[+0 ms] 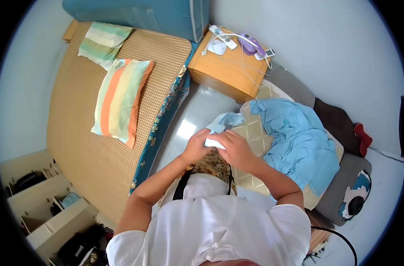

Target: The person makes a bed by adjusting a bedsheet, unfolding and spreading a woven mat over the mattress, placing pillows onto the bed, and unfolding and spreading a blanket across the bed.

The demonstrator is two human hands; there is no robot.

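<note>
Both hands meet in front of my body on a small light blue and white cloth piece [226, 120]. My left hand [196, 146] has its fingers closed on the cloth's left side. From the right, my right hand [236, 150] grips it too, with a white part of the cloth showing between the two hands. The cloth's far end hangs loose and slightly blurred above the tiled floor; whether it is a sock or another small garment I cannot tell. A crumpled light blue sheet or garment [299, 137] lies to the right of my right hand.
At left stands a bed [166, 88] with a woven mat and two striped pillows [122, 99]. A wooden nightstand [228, 71] holds a power strip [222, 37], cables and a purple device [248, 44]. Open drawers [42, 195] with clothes are at lower left. A quilted cover [250, 170] lies right.
</note>
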